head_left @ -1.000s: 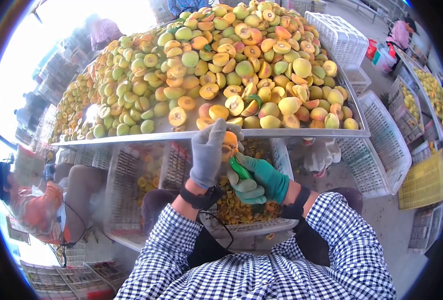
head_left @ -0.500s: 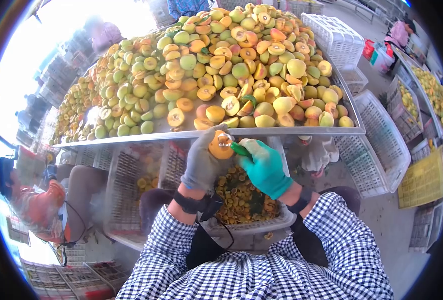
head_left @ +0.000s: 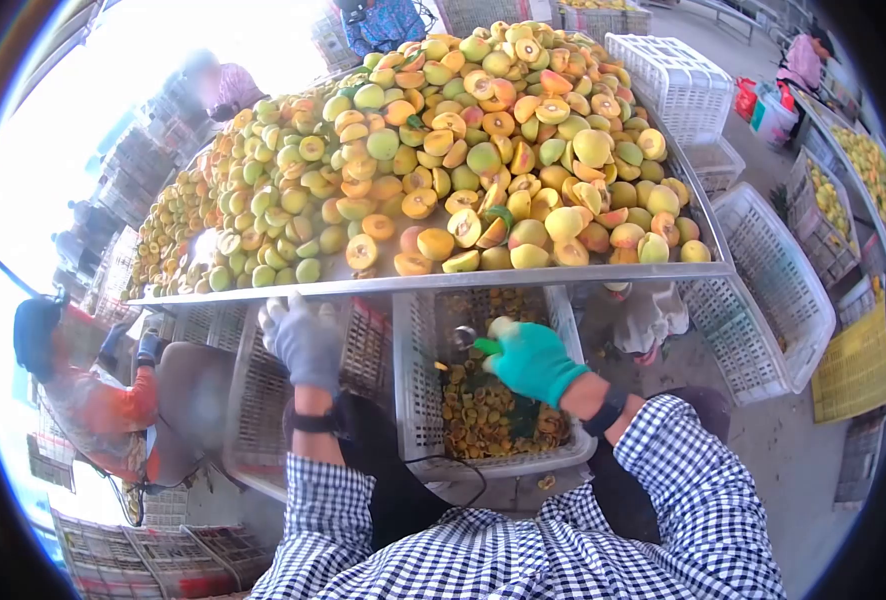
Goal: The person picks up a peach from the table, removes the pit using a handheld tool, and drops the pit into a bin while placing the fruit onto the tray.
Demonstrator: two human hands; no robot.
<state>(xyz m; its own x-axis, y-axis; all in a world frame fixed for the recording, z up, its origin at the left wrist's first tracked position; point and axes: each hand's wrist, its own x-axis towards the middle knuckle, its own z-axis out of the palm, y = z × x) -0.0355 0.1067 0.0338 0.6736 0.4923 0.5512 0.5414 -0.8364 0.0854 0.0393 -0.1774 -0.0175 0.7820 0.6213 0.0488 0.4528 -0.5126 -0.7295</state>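
Note:
My left hand (head_left: 305, 342), in a grey glove, hangs blurred over a white crate (head_left: 248, 430) at the left, below the table rim; its fingers look spread and no fruit shows in it. My right hand (head_left: 533, 360), in a green glove, grips a green-handled scoop tool (head_left: 471, 341) above the middle crate (head_left: 415, 400), which holds several orange fruit scraps and pits. Just beyond, a metal table (head_left: 433, 283) carries a big heap of whole and halved yellow peaches (head_left: 483, 150).
A seated person in orange sleeves (head_left: 93, 400) works at my left. Empty white crates (head_left: 763, 290) and a yellow crate (head_left: 853, 370) stand at the right, with more people (head_left: 803, 60) and fruit tables behind. My checked shirt fills the bottom.
My left hand held a peach half against the scoop before; it has swung left over the left crate and the half is gone. My right hand has dropped slightly with the tool.

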